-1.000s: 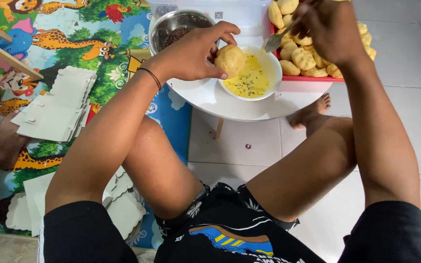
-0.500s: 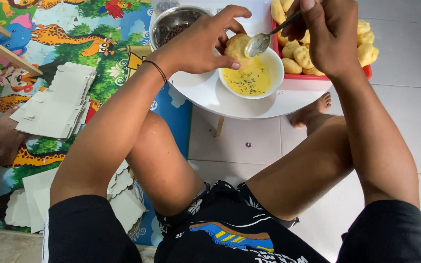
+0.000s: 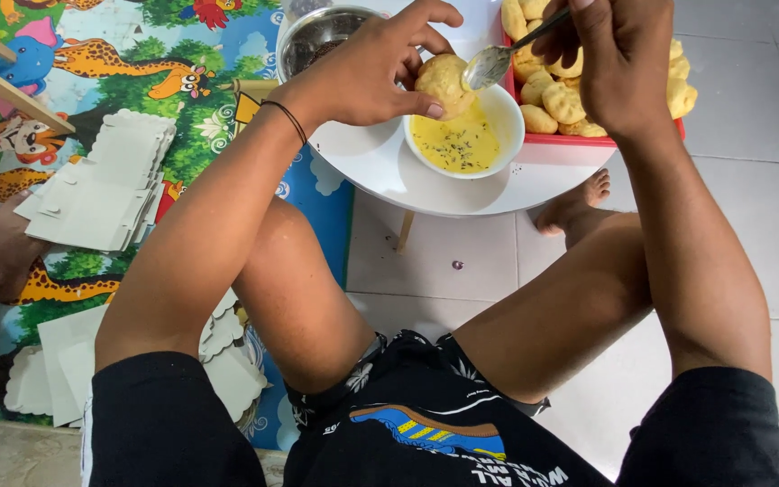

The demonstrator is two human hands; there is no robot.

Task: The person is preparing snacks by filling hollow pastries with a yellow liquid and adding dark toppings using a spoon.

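My left hand (image 3: 371,68) holds a round golden pastry (image 3: 444,83) over a white bowl (image 3: 508,122) of yellow speckled liquid. My right hand (image 3: 619,59) grips a metal spoon (image 3: 498,59), whose bowl touches the pastry's upper right side. Both hands hover above a round white table (image 3: 371,162). A red tray (image 3: 561,144) heaped with more golden pastries (image 3: 561,99) stands just right of the bowl, under my right hand.
A steel bowl (image 3: 317,36) with dark filling sits at the table's far left. Stacks of flat white cardboard cut-outs (image 3: 101,189) lie on a colourful animal-print mat (image 3: 92,72), more by my left knee. My crossed legs rest on a white tiled floor (image 3: 768,225).
The pastry rose out of the white bowl. The spoon came down from above the tray and now touches the pastry's side.
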